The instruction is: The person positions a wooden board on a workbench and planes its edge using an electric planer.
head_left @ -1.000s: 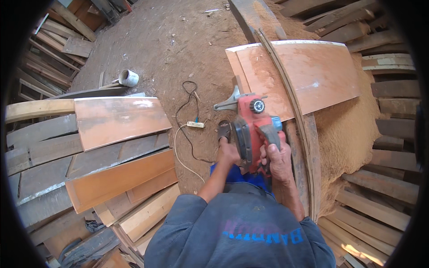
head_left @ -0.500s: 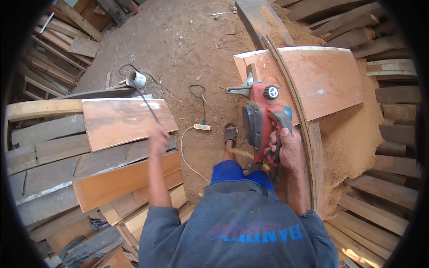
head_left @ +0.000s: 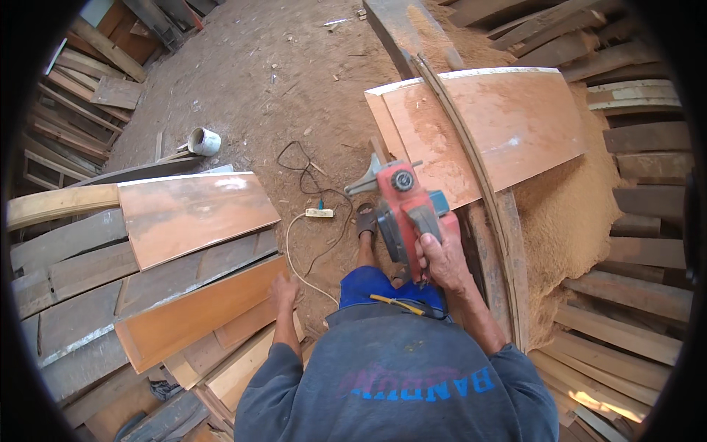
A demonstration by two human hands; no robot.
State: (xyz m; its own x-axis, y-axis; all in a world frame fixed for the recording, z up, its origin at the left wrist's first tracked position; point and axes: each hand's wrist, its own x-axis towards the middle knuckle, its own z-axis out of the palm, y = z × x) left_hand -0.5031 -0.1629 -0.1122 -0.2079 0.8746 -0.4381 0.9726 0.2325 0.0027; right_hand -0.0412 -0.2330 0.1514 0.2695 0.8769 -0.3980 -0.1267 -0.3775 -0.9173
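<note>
Across the dirt floor (head_left: 243,88), a pinkish wooden panel (head_left: 526,125) is lying at right, an orange-brown board (head_left: 202,313) at left. Between them, I am seeing a red power planer (head_left: 406,197), the right hand (head_left: 445,267) grasping its handle with curled fingers (head_left: 422,252). The left hand (head_left: 283,292) is hanging beside the board; I cannot tell its fingers' state. A white power strip (head_left: 319,213) is resting nearby.

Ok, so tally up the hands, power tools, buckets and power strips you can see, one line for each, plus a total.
Hands: 2, the left hand and the right hand
Power tools: 1, the red planer
Buckets: 1, the white bucket
Power strips: 1, the white power strip
Total: 5
</note>
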